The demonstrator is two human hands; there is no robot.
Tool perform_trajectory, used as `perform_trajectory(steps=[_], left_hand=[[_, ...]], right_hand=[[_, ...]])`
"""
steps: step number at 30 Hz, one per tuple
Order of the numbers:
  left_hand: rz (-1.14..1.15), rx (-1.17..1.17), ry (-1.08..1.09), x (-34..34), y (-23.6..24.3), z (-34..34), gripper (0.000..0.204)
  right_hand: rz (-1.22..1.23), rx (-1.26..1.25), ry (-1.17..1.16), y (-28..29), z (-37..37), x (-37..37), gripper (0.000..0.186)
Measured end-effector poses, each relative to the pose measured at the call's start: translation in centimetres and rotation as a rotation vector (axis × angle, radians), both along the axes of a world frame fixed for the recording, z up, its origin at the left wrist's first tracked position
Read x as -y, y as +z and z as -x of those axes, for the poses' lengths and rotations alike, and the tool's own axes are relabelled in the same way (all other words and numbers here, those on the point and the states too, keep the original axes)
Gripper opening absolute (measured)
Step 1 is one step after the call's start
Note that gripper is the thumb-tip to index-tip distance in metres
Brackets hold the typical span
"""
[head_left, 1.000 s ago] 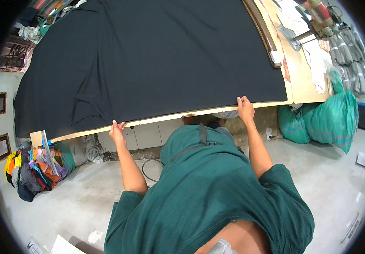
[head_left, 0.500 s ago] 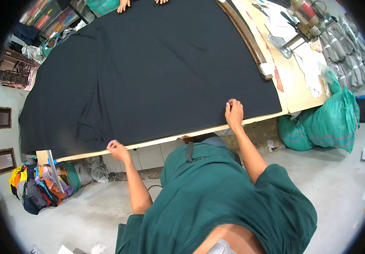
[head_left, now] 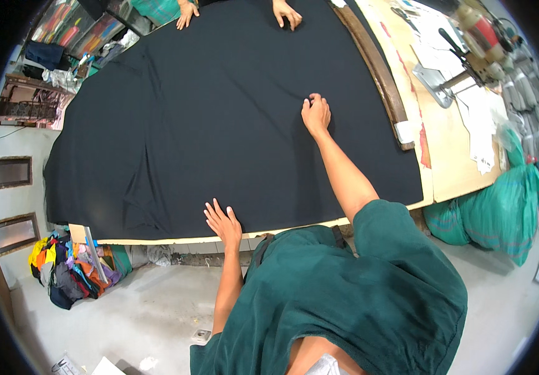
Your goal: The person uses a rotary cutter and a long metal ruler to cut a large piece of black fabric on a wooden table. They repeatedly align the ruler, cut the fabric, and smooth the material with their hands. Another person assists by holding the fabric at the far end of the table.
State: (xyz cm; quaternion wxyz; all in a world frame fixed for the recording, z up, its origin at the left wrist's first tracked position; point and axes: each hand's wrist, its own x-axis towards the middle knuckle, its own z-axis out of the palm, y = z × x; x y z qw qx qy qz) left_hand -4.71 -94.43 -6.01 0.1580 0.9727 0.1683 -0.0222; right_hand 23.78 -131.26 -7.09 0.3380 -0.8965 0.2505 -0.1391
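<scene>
A wide sheet of black fabric (head_left: 219,137) covers most of the table, with creases running through its left part and middle. My left hand (head_left: 224,225) rests on its near edge, fingers spread and holding nothing. Further in, my right hand (head_left: 316,115) reaches over the right half of the cloth. Its fingers are bent down toward the surface, with no fold visible between them. Across the table, another person's two hands (head_left: 287,15) touch the far part of the fabric.
A long brown bar (head_left: 376,69) lies along the fabric's right side. Beyond it stands a cutting machine (head_left: 469,56) among white papers. Green sacks (head_left: 501,212) sit on the floor at right; a heap of colourful cloth (head_left: 72,269) lies below the table's left corner.
My right hand has moved from the near edge far onto the cloth. My left hand has shifted right and spread its fingers. The other person's hand has come further onto the fabric.
</scene>
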Motion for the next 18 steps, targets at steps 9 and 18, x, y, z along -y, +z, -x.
perform_trajectory(steps=[9, 18], left_hand=[[0.0, -0.063, 0.173, 3.1, 0.4, -0.2, 0.062], [-0.008, -0.102, 0.223, 3.4, -0.6, -1.2, 0.066]], right_hand=[[-0.219, -0.414, -0.001, 3.9, -9.2, 0.6, 0.049], [0.14, -0.107, 0.166, 0.5, -8.9, 2.3, 0.031]])
